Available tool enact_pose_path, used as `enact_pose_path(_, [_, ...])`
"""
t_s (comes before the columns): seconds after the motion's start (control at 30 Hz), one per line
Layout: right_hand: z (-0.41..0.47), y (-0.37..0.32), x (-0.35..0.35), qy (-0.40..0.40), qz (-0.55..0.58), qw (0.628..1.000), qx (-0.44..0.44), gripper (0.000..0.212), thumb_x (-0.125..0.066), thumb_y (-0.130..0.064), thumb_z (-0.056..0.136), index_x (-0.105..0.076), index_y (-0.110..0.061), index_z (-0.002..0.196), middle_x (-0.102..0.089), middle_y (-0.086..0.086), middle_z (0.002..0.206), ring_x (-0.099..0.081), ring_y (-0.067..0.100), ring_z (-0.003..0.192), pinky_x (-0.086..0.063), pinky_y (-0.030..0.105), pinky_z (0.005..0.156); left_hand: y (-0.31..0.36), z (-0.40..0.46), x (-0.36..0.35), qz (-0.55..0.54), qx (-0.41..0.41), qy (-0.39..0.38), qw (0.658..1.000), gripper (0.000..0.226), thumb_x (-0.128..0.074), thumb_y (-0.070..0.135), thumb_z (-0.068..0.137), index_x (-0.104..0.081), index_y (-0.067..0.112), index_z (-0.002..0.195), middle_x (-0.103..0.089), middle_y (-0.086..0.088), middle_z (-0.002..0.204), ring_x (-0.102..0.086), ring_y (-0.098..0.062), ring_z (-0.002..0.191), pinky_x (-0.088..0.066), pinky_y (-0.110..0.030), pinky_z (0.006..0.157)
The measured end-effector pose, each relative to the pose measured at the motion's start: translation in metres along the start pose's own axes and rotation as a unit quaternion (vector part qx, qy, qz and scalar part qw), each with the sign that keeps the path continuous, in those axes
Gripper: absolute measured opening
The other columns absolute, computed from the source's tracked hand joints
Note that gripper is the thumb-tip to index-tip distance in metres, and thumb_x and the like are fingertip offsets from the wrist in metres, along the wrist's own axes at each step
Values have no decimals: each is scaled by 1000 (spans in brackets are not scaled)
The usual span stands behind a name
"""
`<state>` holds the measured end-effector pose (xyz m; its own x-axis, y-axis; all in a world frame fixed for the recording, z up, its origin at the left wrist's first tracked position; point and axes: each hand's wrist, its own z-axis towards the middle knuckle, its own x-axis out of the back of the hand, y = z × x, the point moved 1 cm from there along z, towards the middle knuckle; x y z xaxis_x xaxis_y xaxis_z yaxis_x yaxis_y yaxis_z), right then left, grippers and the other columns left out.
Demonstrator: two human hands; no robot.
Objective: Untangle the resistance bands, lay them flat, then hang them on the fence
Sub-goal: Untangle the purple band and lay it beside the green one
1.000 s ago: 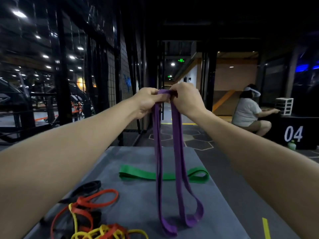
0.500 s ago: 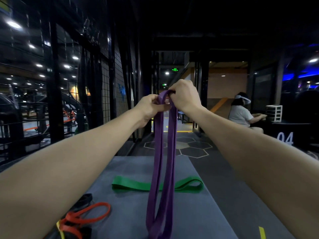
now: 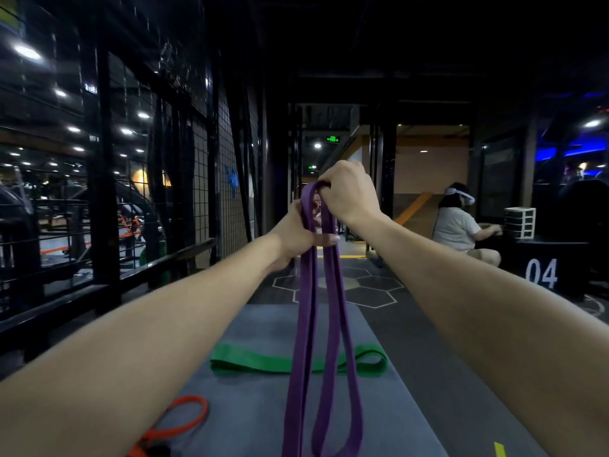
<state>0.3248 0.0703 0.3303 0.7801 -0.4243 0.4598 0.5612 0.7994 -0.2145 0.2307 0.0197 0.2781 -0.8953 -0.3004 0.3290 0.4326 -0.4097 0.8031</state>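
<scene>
Grip (image 3: pixel 346 196) on doubled purple band (image 3: pixel 308 341)

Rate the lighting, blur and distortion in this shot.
Head view: dim overall, ceiling lights flare at left; wide-angle stretch bloats both forearms at the edges; purple band and green band read fairly sharp; fence is dark, with soft edges.

a dim gym hall is shown. black posts (image 3: pixel 104 166) and wire mesh panels (image 3: pixel 227 179) fill the left of the frame, with round ceiling lights (image 3: pixel 28 52) seen through them at upper left. a dark floor with hexagon lines (image 3: pixel 369 288) lies at centre, and a grey mat (image 3: pixel 263 407) covers the lower middle. a green exit sign (image 3: pixel 333 139) glows above a doorway at centre. at right, a seated person (image 3: pixel 458 222) is seen beside a black box marked 04 (image 3: pixel 542 273) and white drawers (image 3: pixel 520 222). blue light (image 3: pixel 560 153) shows at far right.
</scene>
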Motion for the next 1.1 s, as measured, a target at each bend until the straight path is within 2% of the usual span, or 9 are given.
enact_pose_path(0.13, [-4,3,5,10,32,999,-24,21,-49,1,81,-66,2,69,-65,16,71,-61,33,63,-55,43,61,-26,-8,-24,-65,32,34,997,49,-77,-2,70,-42,17,98,-56,-5,92,-56,-17,86,-51,-26,72])
enact_pose_path(0.23, [-7,15,10,29,53,996,-65,25,-49,3,79,-54,4,55,-56,16,58,-53,35,56,-52,44,61,-55,-15,-40,-20,91,34,995,31,-78,7,71,-52,12,88,-58,-1,77,-56,-12,68,-47,-19,61])
enact_pose_path(0.37, [-12,44,16,47,77,986,-139,26,-51,0,81,-60,-1,57,-60,17,68,-57,30,62,-48,36,57,-89,-29,-47,44,136,3,990,18,-68,-1,75,-57,9,85,-55,0,68,-51,-11,59,-43,-14,48])
enact_pose_path(0.43, [-16,57,18,52,77,981,-170,29,-50,-2,83,-59,-5,55,-57,12,65,-52,24,57,-42,29,54,-107,-36,-47,71,145,-13,987,19,-66,0,75,-56,8,90,-56,-3,72,-50,-14,63,-42,-15,53])
enact_pose_path(0.6, [-18,74,6,87,93,970,-209,20,-54,-3,83,-70,3,72,-66,20,77,-59,28,64,-53,40,64,-152,-54,-47,128,172,-55,975,38,-67,11,65,-55,11,101,-55,-6,88,-51,-18,82,-46,-26,75])
enact_pose_path(0.67, [-20,79,0,82,98,967,-222,21,-54,-4,86,-70,2,73,-62,12,70,-50,15,53,-44,23,49,-174,-59,-41,141,189,-58,970,32,-63,2,78,-53,10,107,-54,-6,90,-50,-18,83,-46,-15,67])
enact_pose_path(0.73, [-27,86,-10,80,101,962,-240,19,-55,-6,87,-71,-1,78,-58,7,68,-47,11,52,-34,14,46,-193,-61,-28,162,195,-46,966,27,-57,-3,82,-51,11,105,-53,-8,90,-49,-18,84,-47,-22,69])
enact_pose_path(0.97, [-94,131,-101,51,152,910,-382,22,-60,-13,86,-71,-2,102,-70,19,98,-63,28,96,-45,30,81,-207,-27,92,423,197,-28,884,31,-57,-2,81,-57,8,110,-60,-16,104,-58,-26,90,-41,-27,72])
enact_pose_path(1.1, [-141,164,-171,27,219,851,-476,21,-68,-13,79,-73,-6,98,-72,16,90,-67,30,90,-53,38,88,-235,-13,105,494,189,-89,844,32,-56,2,83,-56,10,113,-51,-13,105,-55,-32,102,-43,-30,84])
